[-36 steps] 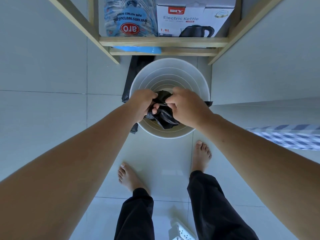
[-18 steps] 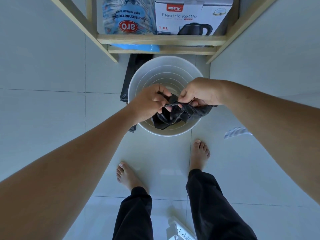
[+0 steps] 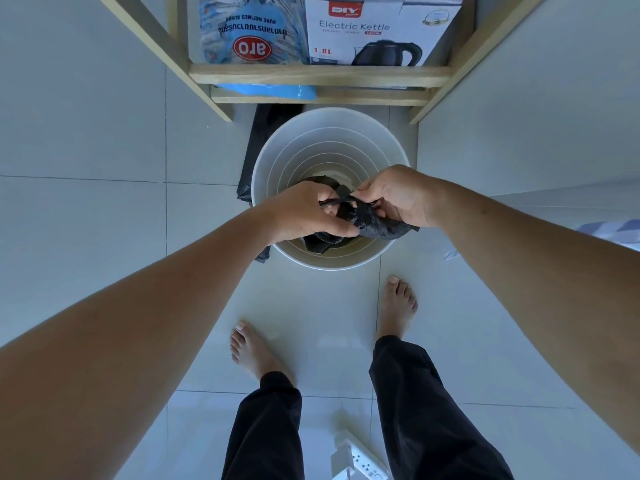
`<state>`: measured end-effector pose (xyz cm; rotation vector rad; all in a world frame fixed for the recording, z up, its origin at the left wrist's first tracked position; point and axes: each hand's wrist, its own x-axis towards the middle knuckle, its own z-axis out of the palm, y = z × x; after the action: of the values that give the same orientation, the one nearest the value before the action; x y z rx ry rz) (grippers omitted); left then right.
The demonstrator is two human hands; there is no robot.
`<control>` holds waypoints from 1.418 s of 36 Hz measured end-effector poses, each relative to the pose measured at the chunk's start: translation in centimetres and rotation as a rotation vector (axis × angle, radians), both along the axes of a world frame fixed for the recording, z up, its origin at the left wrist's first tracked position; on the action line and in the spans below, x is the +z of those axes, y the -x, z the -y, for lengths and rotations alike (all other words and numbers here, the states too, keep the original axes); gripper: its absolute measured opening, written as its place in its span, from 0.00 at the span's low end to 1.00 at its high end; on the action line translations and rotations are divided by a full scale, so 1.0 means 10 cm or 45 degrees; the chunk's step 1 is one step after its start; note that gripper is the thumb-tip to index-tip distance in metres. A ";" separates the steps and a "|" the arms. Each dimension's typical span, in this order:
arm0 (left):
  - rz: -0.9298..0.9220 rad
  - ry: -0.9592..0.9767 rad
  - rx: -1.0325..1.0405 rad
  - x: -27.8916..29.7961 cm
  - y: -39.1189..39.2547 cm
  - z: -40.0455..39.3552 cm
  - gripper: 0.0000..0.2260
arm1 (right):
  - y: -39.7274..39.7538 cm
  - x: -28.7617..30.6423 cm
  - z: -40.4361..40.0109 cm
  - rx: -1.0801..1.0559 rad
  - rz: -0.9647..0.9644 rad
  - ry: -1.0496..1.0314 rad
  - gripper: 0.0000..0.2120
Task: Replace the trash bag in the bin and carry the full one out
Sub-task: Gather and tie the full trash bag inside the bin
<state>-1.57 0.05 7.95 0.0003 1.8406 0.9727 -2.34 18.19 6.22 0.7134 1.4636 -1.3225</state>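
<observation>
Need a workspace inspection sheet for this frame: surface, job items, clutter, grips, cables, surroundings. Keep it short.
Surface: pale tiled floor, nothing spilled in view.
Job's things: white bin on the floor; black trash bag bunched over its mouth; a second black bag lies behind the bin on its left.
Clutter: nothing seen.
Grips: left hand and right hand both closed on the black trash bag, pulling a twisted strand between them.
Cables: white power strip on the floor by the right leg; its cord is not visible.
Surroundings: wooden shelf behind the bin holds a sugar bag and an electric kettle box; bare feet close to the bin.
</observation>
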 end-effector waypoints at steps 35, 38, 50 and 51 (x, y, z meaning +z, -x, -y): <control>0.511 -0.645 2.249 -0.35 -0.20 0.71 0.12 | -0.32 -0.37 -0.73 0.472 -0.821 -0.822 0.13; 0.464 -0.688 2.337 -0.35 -0.15 0.63 0.14 | -0.42 -0.35 -0.66 0.259 -0.665 -0.680 0.08; 0.491 -0.157 1.397 -0.22 0.12 0.26 0.28 | -0.43 -0.12 -0.59 -0.152 -0.552 -0.226 0.08; 0.479 -0.133 1.310 -0.23 0.12 0.23 0.25 | -0.43 -0.11 -0.60 -0.148 -0.552 -0.227 0.09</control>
<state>-2.79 -2.30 5.69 -1.0772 1.3856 1.6130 1.92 24.14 5.09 0.6589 1.9293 -1.5137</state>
